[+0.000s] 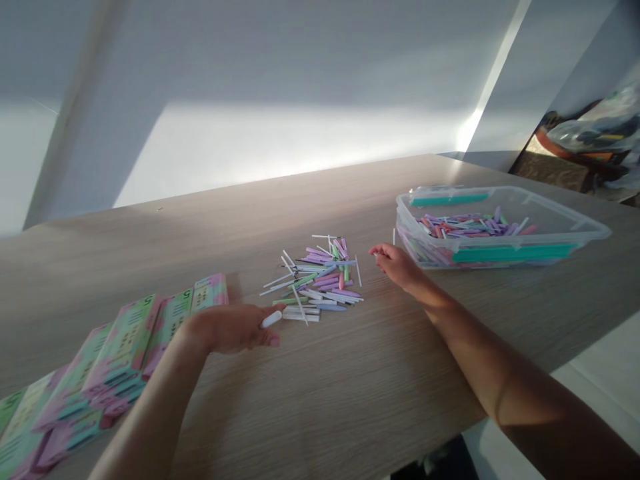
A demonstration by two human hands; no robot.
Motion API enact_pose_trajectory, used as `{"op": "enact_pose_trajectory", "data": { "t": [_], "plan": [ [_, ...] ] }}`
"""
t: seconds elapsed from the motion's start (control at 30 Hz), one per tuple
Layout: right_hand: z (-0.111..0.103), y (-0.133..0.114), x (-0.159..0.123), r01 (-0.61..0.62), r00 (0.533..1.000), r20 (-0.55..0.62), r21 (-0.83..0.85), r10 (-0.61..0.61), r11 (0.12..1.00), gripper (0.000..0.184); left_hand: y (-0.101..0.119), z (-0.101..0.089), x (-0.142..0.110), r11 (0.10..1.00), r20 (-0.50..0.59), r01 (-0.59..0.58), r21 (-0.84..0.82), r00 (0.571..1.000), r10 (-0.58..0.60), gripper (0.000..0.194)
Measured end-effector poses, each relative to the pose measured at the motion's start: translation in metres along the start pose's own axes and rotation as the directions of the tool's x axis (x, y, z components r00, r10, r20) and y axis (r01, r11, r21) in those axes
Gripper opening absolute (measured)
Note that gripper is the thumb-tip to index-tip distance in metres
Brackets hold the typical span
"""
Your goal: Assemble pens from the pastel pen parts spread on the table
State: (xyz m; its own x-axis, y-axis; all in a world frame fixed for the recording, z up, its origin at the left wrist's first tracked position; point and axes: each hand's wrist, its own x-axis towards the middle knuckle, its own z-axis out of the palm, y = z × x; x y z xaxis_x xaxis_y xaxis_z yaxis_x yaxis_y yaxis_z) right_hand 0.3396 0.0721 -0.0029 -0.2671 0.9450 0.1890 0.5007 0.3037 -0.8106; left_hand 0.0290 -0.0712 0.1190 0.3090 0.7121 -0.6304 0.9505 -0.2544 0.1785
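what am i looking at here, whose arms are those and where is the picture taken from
This is a single picture from a camera worn on a person's head, looking forward and down, so the two arms are that person's own. There is no machine here, just bare hands.

The left hand holds a white stick beside a loose pile of pastel and white sticks on a wooden table. The right hand is next to a clear plastic tub with green clips, which has more sticks inside. I can't tell whether the right hand's fingers are holding anything. Along the table's left side lies a row of pastel printed packs.
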Motion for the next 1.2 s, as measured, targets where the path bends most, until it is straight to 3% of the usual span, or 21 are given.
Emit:
{"op": "enact_pose_trajectory", "data": {
  "t": [0.17, 0.3, 0.43, 0.53, 0.73, 0.83, 0.9, 1.07, 1.2],
  "plan": [
    [-0.001, 0.012, 0.002, -0.061, 0.998, -0.027, 0.012, 0.061, 0.998, 0.029, -0.003, 0.002, 0.003, 0.998, 0.047, -0.021, -0.059, 0.999, 0.024, 0.059],
    [0.009, -0.007, -0.001, 0.005, 1.0, -0.008, -0.041, -0.006, 0.999, 0.025, -0.003, 0.004, 0.006, 0.995, 0.052, -0.032, -0.092, 0.998, 0.037, 0.05],
    [0.033, -0.041, -0.014, 0.238, 0.963, 0.172, -0.179, -0.208, 0.955, 0.023, 0.003, 0.005, 0.007, 0.988, 0.095, -0.011, -0.155, 0.995, 0.026, 0.044],
    [0.046, -0.051, -0.021, 0.349, 0.919, 0.314, -0.371, -0.238, 0.86, 0.027, 0.005, 0.006, 0.007, 0.984, 0.112, 0.005, -0.178, 0.994, 0.015, 0.038],
    [0.024, -0.037, -0.011, 0.357, 0.908, 0.361, -0.4, -0.213, 0.844, 0.029, 0.004, 0.007, 0.007, 0.978, 0.107, 0.004, -0.209, 0.994, 0.019, 0.037],
    [0.019, -0.041, -0.002, 0.321, 0.933, 0.307, -0.467, -0.189, 0.824, 0.032, 0.009, 0.006, 0.007, 0.986, 0.101, 0.002, -0.168, 0.995, 0.015, 0.031],
    [0.028, -0.049, 0.004, 0.301, 0.945, 0.275, -0.509, -0.178, 0.806, 0.035, 0.014, 0.005, 0.007, 0.986, 0.099, 0.017, -0.166, 0.995, 0.0, 0.029],
    [0.064, -0.065, 0.008, 0.375, 0.911, 0.356, -0.512, -0.206, 0.773, 0.033, 0.018, 0.005, 0.004, 0.979, 0.12, 0.038, -0.199, 0.993, -0.014, 0.031],
    [0.064, -0.058, 0.01, 0.38, 0.909, 0.369, -0.537, -0.195, 0.753, 0.028, 0.017, 0.004, 0.002, 0.983, 0.112, 0.017, -0.184, 0.994, 0.004, 0.034]
  ]
}}
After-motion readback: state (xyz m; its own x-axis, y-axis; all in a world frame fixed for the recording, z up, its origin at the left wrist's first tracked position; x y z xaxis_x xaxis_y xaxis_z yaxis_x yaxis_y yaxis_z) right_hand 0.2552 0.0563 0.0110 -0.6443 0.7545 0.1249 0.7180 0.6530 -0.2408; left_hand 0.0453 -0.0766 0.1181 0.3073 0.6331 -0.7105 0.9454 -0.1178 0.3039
